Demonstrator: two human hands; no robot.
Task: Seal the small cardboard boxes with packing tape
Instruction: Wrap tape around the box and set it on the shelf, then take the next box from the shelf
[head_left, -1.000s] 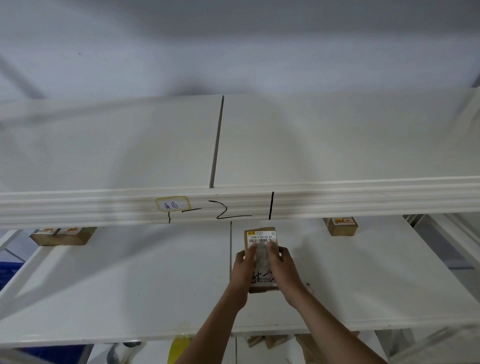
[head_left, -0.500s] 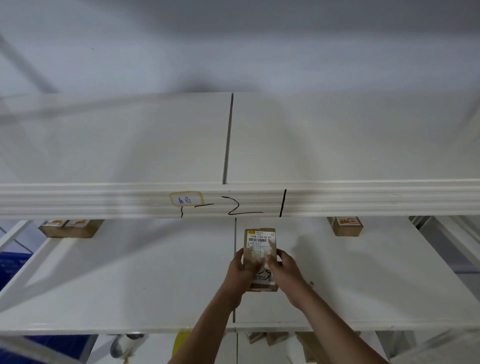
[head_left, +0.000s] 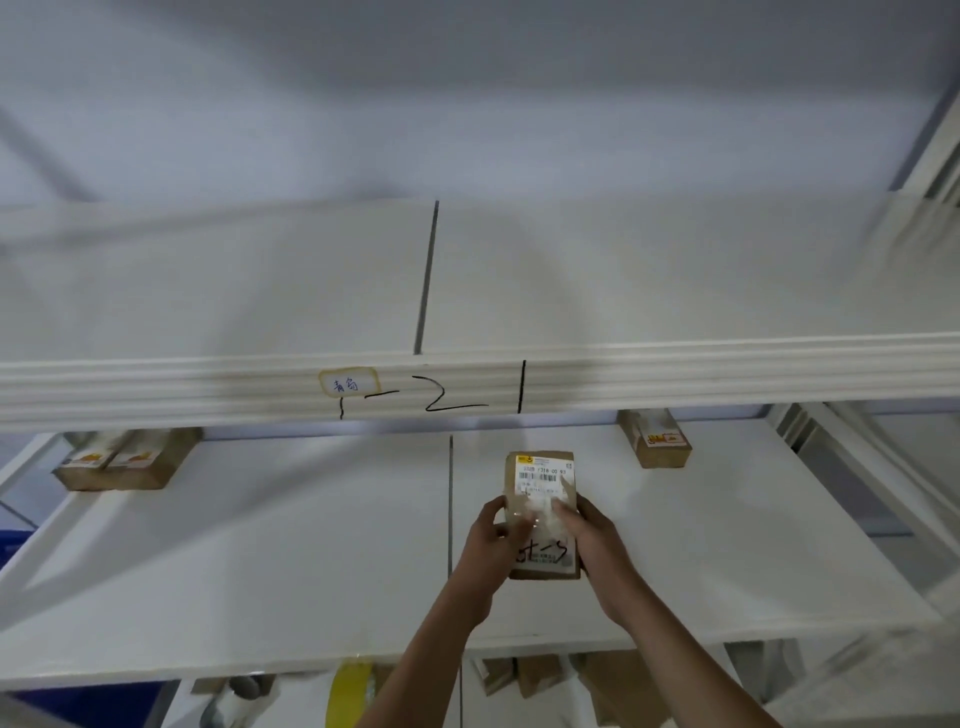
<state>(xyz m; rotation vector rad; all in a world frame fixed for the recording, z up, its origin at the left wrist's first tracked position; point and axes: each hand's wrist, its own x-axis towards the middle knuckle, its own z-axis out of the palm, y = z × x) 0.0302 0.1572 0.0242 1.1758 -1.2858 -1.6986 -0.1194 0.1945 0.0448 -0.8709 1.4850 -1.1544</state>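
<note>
Head view. Item one: small cardboard box (head_left: 543, 512), labelled top up, flat on the middle white shelf (head_left: 260, 561), just right of the shelf's centre seam. Our left hand (head_left: 491, 545) grips its 9 o'clock edge, thumb over the top; our right hand (head_left: 589, 540) holds the 3 o'clock edge, fingertips (head_left: 558, 506) pressing the taped top. Item two: paired boxes (head_left: 122, 462) at 10 o'clock, well apart. Item three: single box (head_left: 657, 439) at 2 o'clock, near the rear edge. Bare shelf lies open either side. Upper shelf lip (head_left: 675, 374) overhangs at 12 o'clock. Yellow tape roll (head_left: 348, 693) below the front edge.
</note>
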